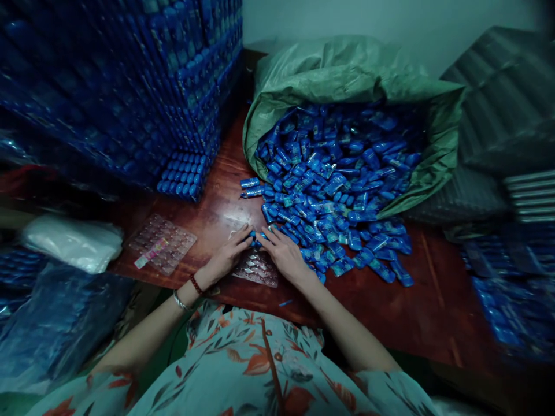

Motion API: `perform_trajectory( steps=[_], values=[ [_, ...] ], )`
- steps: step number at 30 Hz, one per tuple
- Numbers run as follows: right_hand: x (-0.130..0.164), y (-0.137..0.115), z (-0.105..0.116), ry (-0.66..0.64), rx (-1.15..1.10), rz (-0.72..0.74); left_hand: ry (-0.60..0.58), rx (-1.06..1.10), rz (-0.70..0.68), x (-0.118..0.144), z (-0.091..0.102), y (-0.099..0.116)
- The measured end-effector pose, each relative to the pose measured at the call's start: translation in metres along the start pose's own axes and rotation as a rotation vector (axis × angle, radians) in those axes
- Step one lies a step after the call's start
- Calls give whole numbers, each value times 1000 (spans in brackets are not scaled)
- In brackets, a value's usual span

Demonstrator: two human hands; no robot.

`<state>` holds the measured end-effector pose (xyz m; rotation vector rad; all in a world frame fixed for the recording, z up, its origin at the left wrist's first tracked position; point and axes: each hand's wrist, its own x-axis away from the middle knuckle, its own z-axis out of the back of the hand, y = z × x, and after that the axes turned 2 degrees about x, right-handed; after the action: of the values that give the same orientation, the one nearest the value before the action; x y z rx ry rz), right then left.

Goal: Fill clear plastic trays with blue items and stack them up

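Observation:
A clear plastic tray (255, 269) with rows of oval hollows lies on the table in front of me. Several small blue containers (256, 240) are at its far edge, between my fingertips. My left hand (228, 255) comes in from the left, its fingers closed against them. From the right, my right hand (284, 254) curls its fingers over the same containers. Its fingertips partly hide them, so their exact number is unclear. Just beyond my right hand spreads a loose heap of blue containers (333, 190), spilling from a green sack (437, 124).
Tall stacks of filled blue trays (182, 173) stand at the left. Another clear tray (165, 245) with a pink label lies left of my hands. White plastic bags (73, 242) rest at the table's left end. Wrapped blue packs (503, 306) sit on the right.

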<state>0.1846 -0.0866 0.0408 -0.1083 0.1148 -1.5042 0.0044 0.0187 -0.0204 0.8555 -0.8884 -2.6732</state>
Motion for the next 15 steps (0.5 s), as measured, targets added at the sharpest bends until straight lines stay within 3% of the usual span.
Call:
perform_trajectory(
  steps=[9, 12, 15],
  values=[
    [16, -11, -27, 160, 107, -18, -24, -12, -7, -1, 3, 1],
    [16, -13, -27, 200, 21, -18, -57, -48, 22, 0, 1, 4],
    [19, -2, -22, 288, -131, -145, 23, -41, 112, -9, 6, 9]
  ],
)
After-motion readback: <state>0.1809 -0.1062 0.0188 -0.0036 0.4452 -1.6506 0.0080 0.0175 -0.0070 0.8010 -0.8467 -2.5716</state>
